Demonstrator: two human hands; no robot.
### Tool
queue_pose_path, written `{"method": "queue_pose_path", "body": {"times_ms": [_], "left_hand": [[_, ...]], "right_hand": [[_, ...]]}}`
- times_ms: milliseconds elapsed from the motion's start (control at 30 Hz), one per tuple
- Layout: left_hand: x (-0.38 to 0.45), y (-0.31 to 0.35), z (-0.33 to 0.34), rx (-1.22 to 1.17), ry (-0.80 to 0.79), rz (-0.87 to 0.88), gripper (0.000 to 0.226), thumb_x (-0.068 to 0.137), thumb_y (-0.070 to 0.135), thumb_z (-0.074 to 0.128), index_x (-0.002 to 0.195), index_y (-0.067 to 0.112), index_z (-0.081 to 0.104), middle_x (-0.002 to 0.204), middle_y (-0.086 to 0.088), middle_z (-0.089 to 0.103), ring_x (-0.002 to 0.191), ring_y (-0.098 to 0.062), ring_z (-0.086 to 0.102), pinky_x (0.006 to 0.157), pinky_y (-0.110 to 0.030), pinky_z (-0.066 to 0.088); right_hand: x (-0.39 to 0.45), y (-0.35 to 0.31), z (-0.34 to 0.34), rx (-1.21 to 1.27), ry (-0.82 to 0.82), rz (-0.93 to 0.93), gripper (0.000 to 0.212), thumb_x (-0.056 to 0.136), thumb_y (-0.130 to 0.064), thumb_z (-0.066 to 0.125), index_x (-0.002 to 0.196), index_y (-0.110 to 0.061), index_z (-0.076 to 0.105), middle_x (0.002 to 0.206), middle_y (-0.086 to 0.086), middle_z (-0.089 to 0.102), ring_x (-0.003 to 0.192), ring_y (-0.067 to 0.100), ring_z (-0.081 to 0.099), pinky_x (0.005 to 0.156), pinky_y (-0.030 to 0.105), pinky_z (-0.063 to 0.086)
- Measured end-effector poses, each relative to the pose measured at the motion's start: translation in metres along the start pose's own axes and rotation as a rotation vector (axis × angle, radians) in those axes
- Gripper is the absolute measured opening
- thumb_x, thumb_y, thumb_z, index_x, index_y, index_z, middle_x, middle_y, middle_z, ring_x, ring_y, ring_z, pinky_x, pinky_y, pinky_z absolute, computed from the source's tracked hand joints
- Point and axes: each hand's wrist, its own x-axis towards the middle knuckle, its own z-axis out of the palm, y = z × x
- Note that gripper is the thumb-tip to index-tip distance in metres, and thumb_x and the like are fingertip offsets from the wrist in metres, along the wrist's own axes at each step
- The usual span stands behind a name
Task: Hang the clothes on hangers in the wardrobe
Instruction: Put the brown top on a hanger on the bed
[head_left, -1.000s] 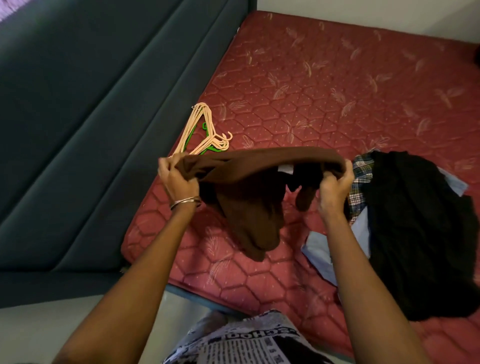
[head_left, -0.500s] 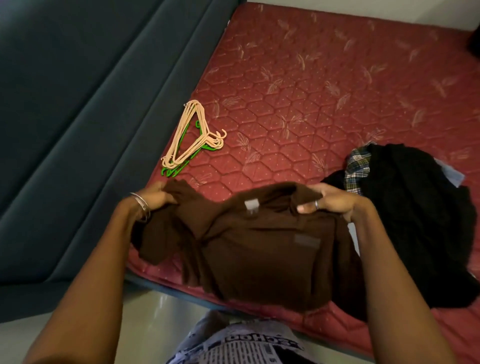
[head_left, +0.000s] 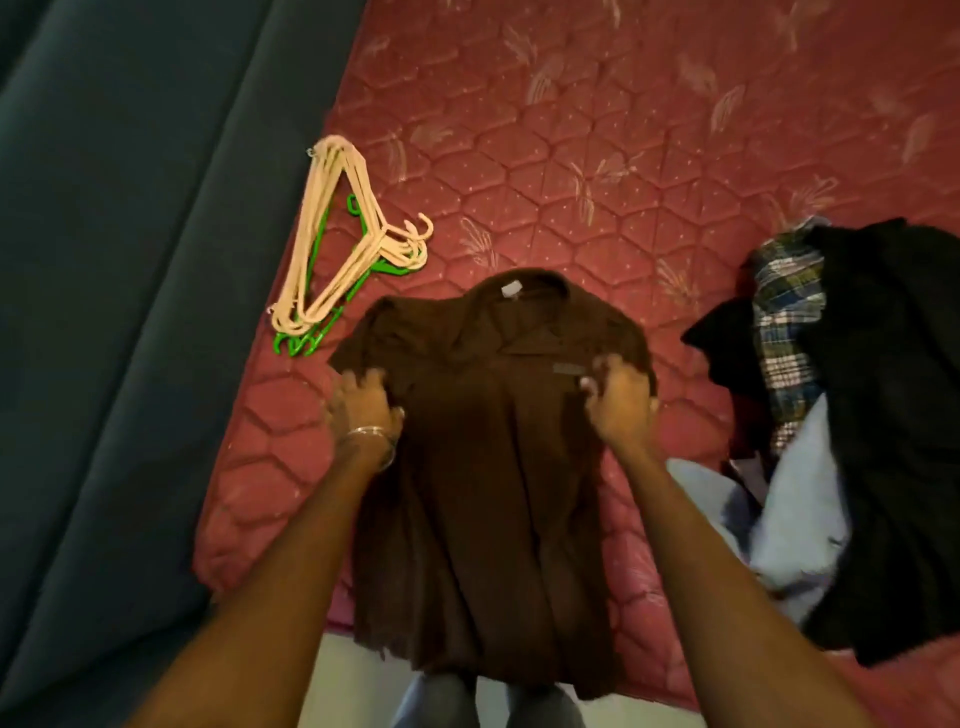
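Dark brown collared shirt (head_left: 483, 467) laid flat, hem hanging over near edge of red quilted mattress (head_left: 623, 156), left hand (head_left: 361, 402) and right hand (head_left: 618, 397) spread open, pressing its shoulders, bundle of cream and green plastic hangers (head_left: 332, 249) near mattress's left edge.

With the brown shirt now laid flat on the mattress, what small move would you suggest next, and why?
Probably reach the left hand to the hanger stack and take one. The brown shirt lies spread collar-up, both hands resting on its shoulders, and no hanger is in it yet; the stack sits just beyond the left shoulder.
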Motion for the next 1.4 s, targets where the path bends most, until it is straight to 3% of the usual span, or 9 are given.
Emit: {"method": "queue_pose_path", "body": {"times_ms": [167,267,400,533,667,800,933,1200,1400], "left_hand": [[-0.033,-0.041,0.101,-0.136,-0.313,-0.336,0.077,0.077,0.040,0.075,0.134,0.003,0.038,0.128,-0.026,0.049,0.118,-0.045,0.048,0.096,-0.047,0.042],[-0.044,-0.057,0.134,-0.089,-0.354,-0.393,0.079,0.074,0.043,0.076,0.130,0.005,0.035,0.126,-0.025,0.050,0.115,-0.044,0.050,0.092,-0.049,0.044],[-0.031,-0.068,0.146,-0.027,-0.247,-0.230,0.029,0.087,0.027,0.064,0.107,0.006,0.058,0.107,-0.022,0.064,0.103,-0.041,0.060,0.083,-0.044,0.048],[-0.034,-0.091,0.146,-0.603,0.019,-0.441,0.015,0.084,0.006,0.065,0.092,-0.006,0.060,0.098,-0.032,0.063,0.093,-0.039,0.059,0.084,-0.045,0.043],[-0.071,-0.112,0.127,-0.680,0.161,-0.458,0.015,0.083,0.017,0.058,0.093,0.007,0.055,0.083,-0.022,0.060,0.077,-0.029,0.053,0.078,-0.050,0.046],[-0.104,-0.119,0.125,0.101,-0.159,-0.241,0.032,0.096,0.019,0.044,0.127,0.009,0.045,0.099,-0.028,0.063,0.091,-0.044,0.062,0.074,-0.045,0.047],[-0.118,-0.094,0.127,0.330,-0.242,-0.427,0.037,0.091,0.021,0.050,0.128,0.016,0.047,0.123,-0.012,0.057,0.117,-0.036,0.050,0.094,-0.047,0.042],[-0.025,-0.015,0.105,-0.363,0.040,0.048,0.008,0.081,0.011,0.067,0.089,0.008,0.069,0.094,-0.018,0.063,0.087,-0.038,0.062,0.079,-0.039,0.047],[0.064,0.054,0.104,-0.353,-0.081,0.026,0.043,0.081,0.043,0.068,0.112,0.014,0.060,0.109,-0.012,0.061,0.102,-0.030,0.058,0.084,-0.039,0.048]], "right_hand": [[-0.072,0.063,0.099,-0.047,-0.319,0.489,0.087,0.075,-0.060,0.068,0.132,0.001,0.044,0.132,0.026,0.050,0.123,0.041,0.048,0.098,0.046,0.040],[-0.094,0.080,0.125,-0.007,-0.284,0.570,0.082,0.070,-0.048,0.080,0.130,-0.003,0.046,0.133,0.025,0.047,0.127,0.042,0.039,0.103,0.049,0.033],[-0.084,0.099,0.128,0.323,-0.047,0.453,0.015,0.084,-0.010,0.071,0.080,-0.010,0.057,0.079,0.015,0.060,0.079,0.027,0.057,0.080,0.039,0.044],[-0.087,0.112,0.111,0.650,0.217,0.448,0.039,0.087,0.008,0.054,0.074,-0.026,0.040,0.071,0.000,0.041,0.064,-0.002,0.041,0.076,0.027,0.038],[-0.108,0.111,0.088,0.571,0.283,0.388,0.021,0.092,-0.011,0.062,0.084,-0.009,0.043,0.079,0.012,0.047,0.067,0.014,0.043,0.070,0.022,0.038],[-0.136,0.124,0.092,0.007,-0.157,0.423,0.030,0.095,-0.027,0.055,0.106,0.001,0.056,0.100,0.025,0.064,0.096,0.040,0.061,0.078,0.040,0.043],[-0.141,0.122,0.086,-0.334,-0.346,0.463,0.048,0.090,-0.031,0.056,0.129,-0.006,0.046,0.132,0.017,0.052,0.122,0.035,0.047,0.101,0.043,0.042],[-0.048,0.025,0.080,0.152,-0.146,-0.071,0.007,0.083,-0.011,0.066,0.090,-0.009,0.063,0.088,0.012,0.067,0.088,0.035,0.062,0.075,0.039,0.050],[0.027,-0.071,0.091,0.372,-0.141,-0.173,0.008,0.089,-0.013,0.065,0.096,-0.009,0.064,0.086,0.000,0.067,0.081,0.013,0.062,0.074,0.024,0.048]]}}
